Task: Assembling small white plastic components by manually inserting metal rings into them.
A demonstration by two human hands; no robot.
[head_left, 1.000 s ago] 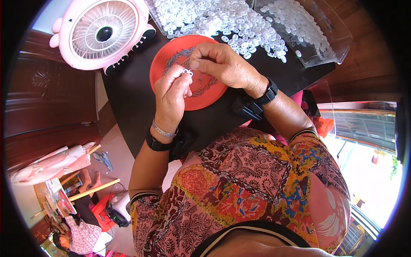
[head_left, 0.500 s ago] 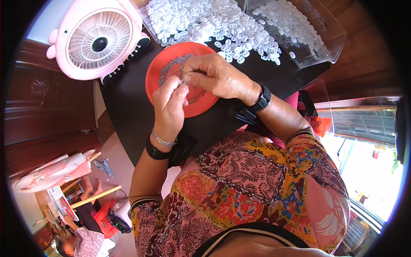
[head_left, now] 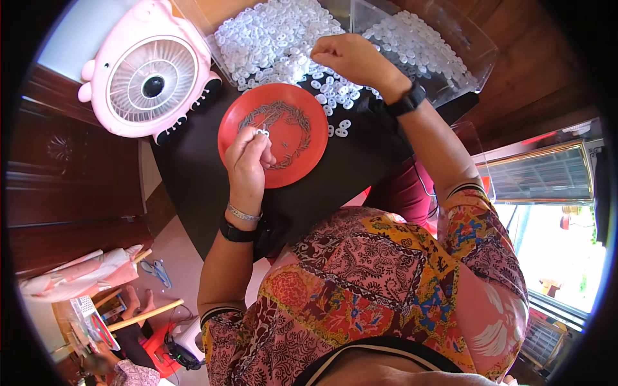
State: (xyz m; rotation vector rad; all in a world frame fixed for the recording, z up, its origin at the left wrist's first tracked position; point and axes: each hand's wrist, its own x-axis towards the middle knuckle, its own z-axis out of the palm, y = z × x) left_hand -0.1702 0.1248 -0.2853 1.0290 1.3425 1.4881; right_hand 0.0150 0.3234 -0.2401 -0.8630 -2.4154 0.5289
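Observation:
Over the red plate (head_left: pixel 315 151), my left hand (head_left: pixel 248 154) is closed, pinching a small white oval piece with two holes (head_left: pixel 262 132) between thumb and forefinger. Several small grey slivers (head_left: pixel 299 122) form a loose ring on the plate, and a thin brownish strand (head_left: pixel 265 119) shows just above my left fingertips. My right hand (head_left: pixel 351 56) is away from the plate, at the heap of white two-holed pieces (head_left: pixel 277 35). Its fingers are curled in, and whatever they may hold is hidden.
A pink animal-shaped fan (head_left: pixel 152 87) stands left of the plate. Behind lies a clear bin (head_left: pixel 479 71) with more white pieces. A few loose pieces (head_left: pixel 341 130) rest on the black table (head_left: pixel 309 193). At lower left a person (head_left: pixel 135 373) is partly visible.
My right hand has left my left fingertips and moved up and right to the white heap. My left hand stays over the plate, still pinching. The view has shifted slightly.

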